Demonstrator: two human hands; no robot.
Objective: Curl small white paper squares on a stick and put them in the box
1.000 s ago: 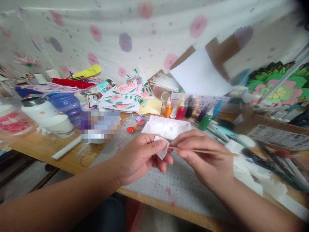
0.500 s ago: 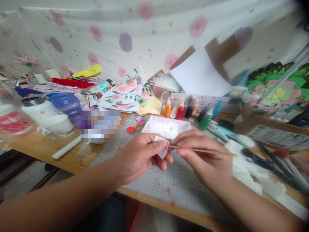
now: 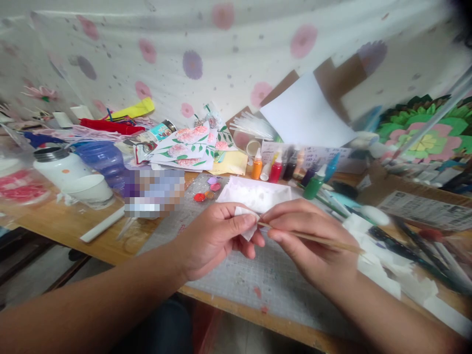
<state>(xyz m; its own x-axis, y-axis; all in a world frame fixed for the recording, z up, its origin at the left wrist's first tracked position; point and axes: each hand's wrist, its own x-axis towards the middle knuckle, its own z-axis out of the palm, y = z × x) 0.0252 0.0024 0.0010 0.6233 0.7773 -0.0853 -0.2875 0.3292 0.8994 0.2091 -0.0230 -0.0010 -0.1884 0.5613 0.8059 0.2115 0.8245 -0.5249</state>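
Note:
My left hand (image 3: pixel 224 236) pinches a small folded piece of white tissue (image 3: pixel 245 216) between thumb and fingers. My right hand (image 3: pixel 311 236) is closed round a thin wooden stick (image 3: pixel 317 239), whose near end points back over the wrist. The stick's far tip meets the tissue or sits just inside its fold; the fingers hide which. Just beyond both hands lies a shallow white paper tray (image 3: pixel 254 191) with pale white matter in it. Beside it, dabs of paint, one of them red-orange (image 3: pixel 199 197), sit on a clear sheet. Below the hands spreads a grey cutting mat (image 3: pixel 236 285).
Small paint bottles, among them a green bottle (image 3: pixel 314 184), stand behind the tray. At left are a white cup (image 3: pixel 88 191) and a white roller (image 3: pixel 102 224). Torn tissue (image 3: pixel 383 275) and brushes lie at right, near a cardboard box (image 3: pixel 409 196).
My right hand has shifted very slightly, and the back end of the stick sits a little lower. The left hand and the tissue stay practically where they were.

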